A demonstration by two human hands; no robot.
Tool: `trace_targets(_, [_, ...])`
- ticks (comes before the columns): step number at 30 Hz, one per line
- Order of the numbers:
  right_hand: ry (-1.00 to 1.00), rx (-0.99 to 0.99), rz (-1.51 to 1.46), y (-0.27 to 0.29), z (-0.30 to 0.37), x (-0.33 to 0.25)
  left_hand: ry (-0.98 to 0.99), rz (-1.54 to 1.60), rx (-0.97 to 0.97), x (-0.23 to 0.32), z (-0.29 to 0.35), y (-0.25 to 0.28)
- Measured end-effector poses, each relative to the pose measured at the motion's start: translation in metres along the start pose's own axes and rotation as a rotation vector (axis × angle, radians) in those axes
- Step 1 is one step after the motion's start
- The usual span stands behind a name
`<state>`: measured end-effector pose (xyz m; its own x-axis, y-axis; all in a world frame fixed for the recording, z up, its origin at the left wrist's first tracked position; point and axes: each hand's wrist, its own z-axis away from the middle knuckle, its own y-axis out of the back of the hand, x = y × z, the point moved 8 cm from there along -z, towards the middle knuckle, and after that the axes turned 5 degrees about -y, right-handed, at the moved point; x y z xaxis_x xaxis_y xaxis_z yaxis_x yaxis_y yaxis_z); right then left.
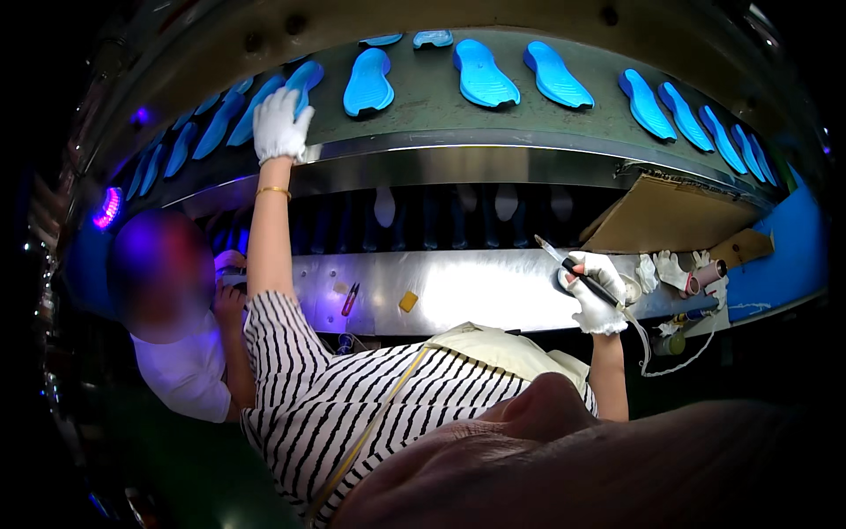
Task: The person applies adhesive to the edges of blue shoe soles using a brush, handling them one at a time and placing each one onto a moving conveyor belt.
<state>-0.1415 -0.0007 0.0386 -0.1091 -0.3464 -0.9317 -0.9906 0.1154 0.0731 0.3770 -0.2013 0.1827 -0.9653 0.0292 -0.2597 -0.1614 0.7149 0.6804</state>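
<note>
My left hand (pixel 280 125), in a white glove, reaches to the near edge of the dark green belt (pixel 414 113). Its fingers are spread over the near end of a blue shoe sole (pixel 307 76); whether they press on it I cannot tell. In my right hand (pixel 599 295), also gloved with some fingertips bare, is a corded pen-shaped tool (pixel 601 292) with a black handle. The tool's narrow tip points up and left above the metal ledge, and its pale cord hangs down on the right. More blue soles (pixel 486 75) lie in pairs along the belt.
On the metal ledge (pixel 476 286) lie red-handled tweezers or snips (pixel 351 299) and a yellow block (pixel 408 301). Cardboard (pixel 674 216), spare white gloves (pixel 671 270) and a thread spool (pixel 710 272) are at right. A co-worker in white (pixel 185 375) stands close at left.
</note>
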Motion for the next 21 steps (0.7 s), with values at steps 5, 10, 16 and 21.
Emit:
trace_targets(5, [0.058, 0.049, 0.130, 0.009, -0.001, -0.024, -0.399, 0.663, -0.019, 0.117, -0.006, -0.012])
trace_targets(10, [-0.019, -0.207, -0.036, -0.011, -0.014, -0.062, -0.024, 0.614, -0.130, 0.107, 0.003, 0.002])
trace_targets(16, [-0.332, -0.248, -0.190, 0.011, -0.002, -0.039, 0.159, 1.221, 0.335, 0.135, 0.029, 0.062])
trace_targets(21, [0.175, -0.009, 0.069, 0.053, 0.006, -0.052, 0.441, 1.904, 0.876, 0.112, 0.061, 0.136])
